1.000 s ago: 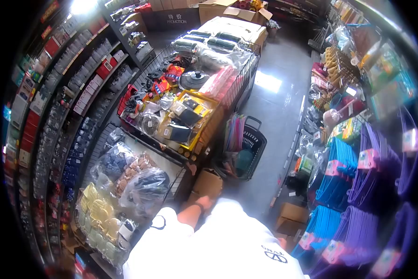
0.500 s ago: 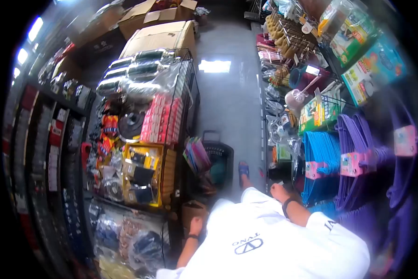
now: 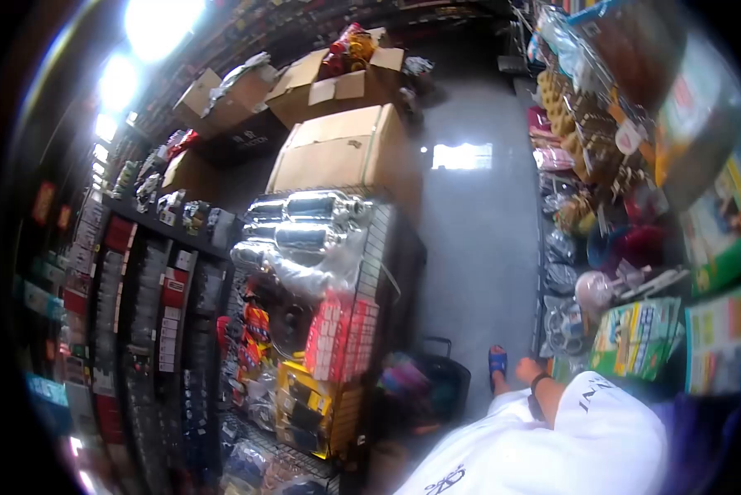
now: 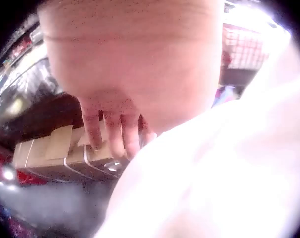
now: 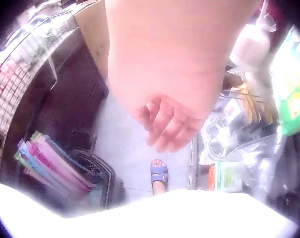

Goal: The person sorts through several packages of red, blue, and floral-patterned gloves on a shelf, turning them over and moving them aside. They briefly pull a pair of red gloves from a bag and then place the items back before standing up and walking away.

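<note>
In the left wrist view my left hand (image 4: 125, 94) hangs with its fingers loosely extended downward, holding nothing. Its fingertips overlap a cardboard box (image 4: 46, 153) in that view; the head view does not show this hand. My right hand (image 3: 529, 370) hangs low over the aisle floor, a dark band at its wrist. Seen from the right wrist, the same hand (image 5: 164, 119) has loosely curled fingers with nothing between them. Beneath it on the floor is a foot in a blue sandal (image 5: 159, 173).
A black shopping basket (image 3: 449, 384) with colourful slim items (image 5: 55, 163) stands beside the display rack. The rack carries silvery wrapped goods (image 3: 304, 223) and pink-red packs (image 3: 342, 334). Packaged goods (image 3: 634, 334) line the right side. The grey aisle floor (image 3: 478, 247) runs forward between them.
The head view has swung about and moved along the aisle. My left hand, earlier by a cardboard box, has left the head view. My right hand swings beside the body, and the sandalled foot shows.
</note>
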`<state>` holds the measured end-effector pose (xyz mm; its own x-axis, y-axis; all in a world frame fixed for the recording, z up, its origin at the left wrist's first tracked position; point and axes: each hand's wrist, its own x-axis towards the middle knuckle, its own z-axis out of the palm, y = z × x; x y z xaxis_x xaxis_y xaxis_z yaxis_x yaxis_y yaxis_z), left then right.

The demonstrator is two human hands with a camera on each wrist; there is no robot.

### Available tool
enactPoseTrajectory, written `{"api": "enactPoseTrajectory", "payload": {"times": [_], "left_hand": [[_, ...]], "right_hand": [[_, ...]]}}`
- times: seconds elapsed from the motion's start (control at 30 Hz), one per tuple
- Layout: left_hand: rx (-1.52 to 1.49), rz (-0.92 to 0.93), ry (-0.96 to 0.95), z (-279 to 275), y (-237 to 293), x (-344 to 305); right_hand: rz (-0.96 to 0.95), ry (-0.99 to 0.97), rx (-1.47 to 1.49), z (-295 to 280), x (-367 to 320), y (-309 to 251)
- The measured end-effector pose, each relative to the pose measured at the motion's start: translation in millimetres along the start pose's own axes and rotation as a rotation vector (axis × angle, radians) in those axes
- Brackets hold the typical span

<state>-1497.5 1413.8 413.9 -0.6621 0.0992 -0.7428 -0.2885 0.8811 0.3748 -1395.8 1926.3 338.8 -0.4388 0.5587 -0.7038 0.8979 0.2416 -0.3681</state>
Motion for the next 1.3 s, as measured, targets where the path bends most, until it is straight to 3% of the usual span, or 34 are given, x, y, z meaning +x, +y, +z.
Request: {"api": "enactPoseTrajectory", "payload": {"times": [0.1, 0.13, 0.2, 0.3, 0.43, 0.53, 0.7, 0.77, 0.83, 0.9, 1.0, 1.07, 1.1, 1.17, 1.2, 1.23, 1.27, 1.3], "left_hand": [[-0.013, 0.008, -0.032, 2.6, 39.6, 15.7], [-0.013, 0.013, -0.046, 4.5, 46.1, 20.8], [-0.01, 0.019, -0.075, 12.6, 47.6, 29.8], [0.0, 0.025, -0.132, 27.8, 30.1, 42.2], [0.041, 0.043, -0.263, 64.7, -36.7, 87.2], [-0.009, -0.013, -0.206, 64.2, 19.4, 88.4], [-0.062, -0.118, -0.144, 33.4, 100.7, 109.7], [-0.073, -0.169, -0.129, 22.0, 136.3, 121.5], [-0.066, -0.215, -0.115, 11.1, 171.5, 133.4], [-0.051, -0.25, -0.117, 0.7, 215.3, 139.7], [0.016, -0.266, -0.204, -1.7, 271.1, 144.7], [0.113, -0.215, -0.32, -1.2, 304.3, 153.8], [0.12, -0.183, -0.281, -3.8, 324.1, 159.6], [-0.054, -0.143, 0.073, -17.1, 385.9, 164.5], [-0.026, -0.043, 0.044, -30.4, 412.5, 174.1], [0.008, 0.062, 0.006, -43.4, 438.0, 184.1], [0.01, 0.013, 0.006, -53.2, 470.9, 191.1], [0.017, 0.032, -0.001, -61.6, 497.7, 199.9]], "right_hand": [[-0.071, 0.011, 0.019, -15.7, 34.2, -1.2], [-0.11, 0.069, -0.034, 6.9, 72.1, 26.3], [-0.07, 0.044, 0.051, -10.5, 84.6, 27.9], [-0.022, 0.093, 0.132, -30.0, 98.1, 26.6], [-0.118, 0.166, 0.006, -93.2, 84.9, -35.1], [-0.268, 0.143, -0.064, -122.5, 99.7, -58.8], [-0.191, 0.141, -0.087, -149.0, 162.5, -93.8], [-0.149, 0.012, -0.041, -134.1, 245.1, -64.6], [-0.129, 0.021, -0.1, -158.9, 247.9, -93.6], [-0.241, 0.081, -0.202, -173.1, 272.8, -98.9], [-0.18, -0.137, -0.185, -202.6, 321.0, -112.7], [-0.064, -0.174, 0.089, -207.0, 347.7, -109.7], [-0.006, -0.181, 0.229, -206.0, 367.2, -109.5], [0.112, -0.185, 0.522, -202.3, 402.1, -112.6], [0.175, -0.183, 0.671, -208.2, 412.0, -113.2], [-0.128, -0.161, 0.524, -221.3, 415.6, -116.0], [-0.409, -0.122, 0.374, -236.7, 416.0, -118.9], [-0.362, -0.079, 0.402, -246.5, 403.6, -103.7]]}}
